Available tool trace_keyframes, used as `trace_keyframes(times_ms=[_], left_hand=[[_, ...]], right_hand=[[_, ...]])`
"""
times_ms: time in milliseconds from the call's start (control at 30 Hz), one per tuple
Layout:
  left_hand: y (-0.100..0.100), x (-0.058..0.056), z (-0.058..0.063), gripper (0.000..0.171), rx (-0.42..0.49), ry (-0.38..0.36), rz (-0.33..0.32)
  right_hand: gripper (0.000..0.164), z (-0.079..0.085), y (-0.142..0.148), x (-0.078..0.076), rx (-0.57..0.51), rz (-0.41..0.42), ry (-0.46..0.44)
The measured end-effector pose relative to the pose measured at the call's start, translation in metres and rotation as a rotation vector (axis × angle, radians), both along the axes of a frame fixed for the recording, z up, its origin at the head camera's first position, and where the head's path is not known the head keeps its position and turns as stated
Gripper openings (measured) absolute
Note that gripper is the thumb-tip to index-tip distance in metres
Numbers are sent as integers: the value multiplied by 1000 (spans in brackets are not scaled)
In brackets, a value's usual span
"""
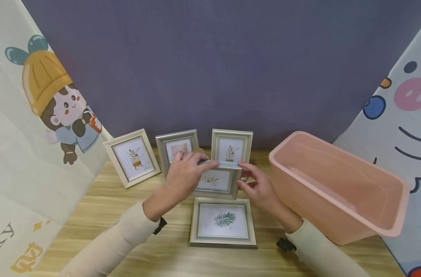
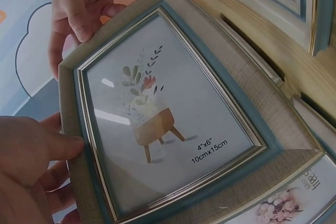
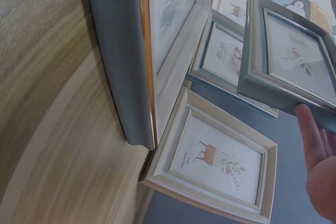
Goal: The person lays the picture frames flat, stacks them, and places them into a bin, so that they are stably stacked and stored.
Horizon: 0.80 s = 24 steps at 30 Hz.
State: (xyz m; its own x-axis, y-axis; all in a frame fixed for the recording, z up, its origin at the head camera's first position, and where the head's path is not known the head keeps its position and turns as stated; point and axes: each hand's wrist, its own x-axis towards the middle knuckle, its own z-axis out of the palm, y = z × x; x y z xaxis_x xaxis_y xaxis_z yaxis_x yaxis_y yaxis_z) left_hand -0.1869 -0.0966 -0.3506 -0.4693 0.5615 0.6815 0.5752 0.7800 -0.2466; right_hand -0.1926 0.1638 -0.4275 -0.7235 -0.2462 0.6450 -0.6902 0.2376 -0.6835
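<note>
Both hands hold a grey-beige picture frame [image 1: 220,181] with a blue inner edge, raised above the table and turned sideways. My left hand [image 1: 184,173] grips its left side and top, index finger along the top edge; in the left wrist view, the left hand's thumb [image 2: 68,147] lies on the border. My right hand [image 1: 262,188] pinches the opposite end between thumb and fingers. Just below, a frame with a green leaf print [image 1: 224,222] lies on the table. Behind stand a cream frame [image 1: 232,148] and a silver-grey frame [image 1: 177,145], the latter partly hidden by the left hand.
Another cream frame [image 1: 133,158] leans at the back left. A deep pink plastic bin [image 1: 335,196] stands on the right, close to the right forearm. The wood-grain table [image 1: 103,215] ends at a dark blue back wall [image 1: 210,69], with printed panels on both sides.
</note>
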Motion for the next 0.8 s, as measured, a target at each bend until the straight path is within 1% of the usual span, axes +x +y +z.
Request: trace_keyframes(times_ms=[167, 300, 367, 533, 667, 800], left_hand=[[0, 1, 0, 62, -2, 0, -4], [0, 2, 0, 63, -4, -2, -13], [-1, 1, 0, 63, -6, -9, -18], [-3, 1, 2, 60, -1, -41, -37], [-5, 1, 3, 51, 25, -51, -54], [-9, 0, 4, 35, 66, -64, -70]], right_hand=[[56, 0, 0, 0, -14, -5, 10], [55, 0, 0, 0, -11, -32, 39], [54, 1, 1, 0, -6, -48, 54], [55, 0, 4, 0, -2, -62, 60], [55, 1, 5, 0, -4, -71, 62], [56, 1, 6, 0, -15, -77, 69]])
